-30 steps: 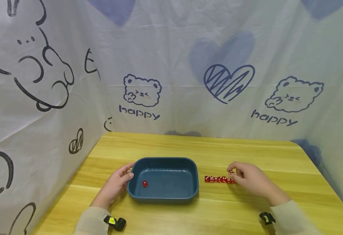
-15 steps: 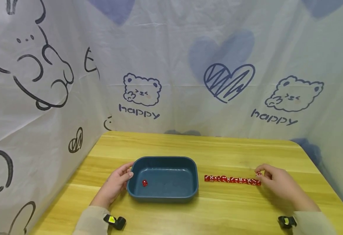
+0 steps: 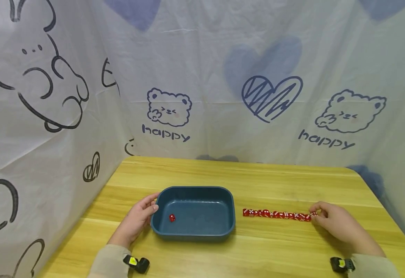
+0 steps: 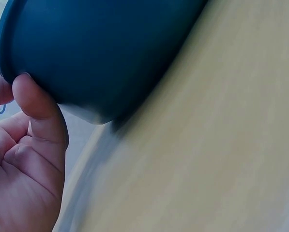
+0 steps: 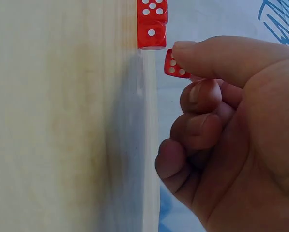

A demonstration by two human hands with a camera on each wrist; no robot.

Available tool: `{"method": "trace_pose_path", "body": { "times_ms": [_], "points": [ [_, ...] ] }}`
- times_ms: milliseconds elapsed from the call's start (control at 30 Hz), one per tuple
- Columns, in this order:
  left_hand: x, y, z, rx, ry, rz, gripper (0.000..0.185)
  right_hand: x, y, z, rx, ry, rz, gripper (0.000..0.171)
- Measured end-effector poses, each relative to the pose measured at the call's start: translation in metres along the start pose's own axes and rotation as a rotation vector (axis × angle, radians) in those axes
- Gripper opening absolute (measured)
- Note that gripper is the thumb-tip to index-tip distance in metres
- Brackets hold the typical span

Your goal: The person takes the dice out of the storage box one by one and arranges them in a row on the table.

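- The right hand [image 3: 338, 224] rests low over the counter [image 3: 258, 251] at the right end of a row of red dice [image 3: 277, 214].
- The right hand pinches one red die [image 5: 175, 64] between thumb and fingertips; the right wrist view shows the die clear of the counter surface, just beside the last die of the row.
- In the head view the pinched die [image 3: 313, 213] sits at the right end of the row, at the fingertips. Whether it touches the row cannot be told from that view.
- The row of dice runs left to right on the counter, to the right of the blue tray [image 3: 161, 227] and apart from it.
- The left hand [image 3: 138, 220] holds the left end of the blue tray, fingers curled against its wall; the left wrist view shows the thumb [image 4: 40, 104] pressed to the outer wall just under the rim.
- The blue tray stands flat on the counter, near the middle of the front edge.
- A single red die [image 3: 171, 218] lies inside the tray, on the floor toward its left side.
- A printed cloth [image 3: 202, 77] with bears, hearts and the word "happy" hangs behind and beside the counter.
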State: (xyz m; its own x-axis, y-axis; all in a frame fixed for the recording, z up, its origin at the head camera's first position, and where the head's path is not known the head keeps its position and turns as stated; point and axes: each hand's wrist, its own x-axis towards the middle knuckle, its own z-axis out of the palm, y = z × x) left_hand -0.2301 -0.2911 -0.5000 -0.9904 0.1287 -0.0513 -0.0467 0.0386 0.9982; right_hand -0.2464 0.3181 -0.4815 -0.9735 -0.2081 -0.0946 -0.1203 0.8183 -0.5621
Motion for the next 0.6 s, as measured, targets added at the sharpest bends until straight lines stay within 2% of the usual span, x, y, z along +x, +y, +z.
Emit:
{"method": "trace_pose_path", "body": {
  "times_ms": [400,600],
  "points": [
    [0.0003,-0.0013,-0.0013,-0.011,-0.008,-0.005,0.052,0.0056,0.001,0.0005,-0.041,-0.087,-0.004,0.02],
    [0.0002,-0.0018,-0.001,-0.021,-0.011,-0.004,0.052,0.0057,0.0008,0.0009,-0.058,-0.081,-0.005,0.023]
  ]
}}
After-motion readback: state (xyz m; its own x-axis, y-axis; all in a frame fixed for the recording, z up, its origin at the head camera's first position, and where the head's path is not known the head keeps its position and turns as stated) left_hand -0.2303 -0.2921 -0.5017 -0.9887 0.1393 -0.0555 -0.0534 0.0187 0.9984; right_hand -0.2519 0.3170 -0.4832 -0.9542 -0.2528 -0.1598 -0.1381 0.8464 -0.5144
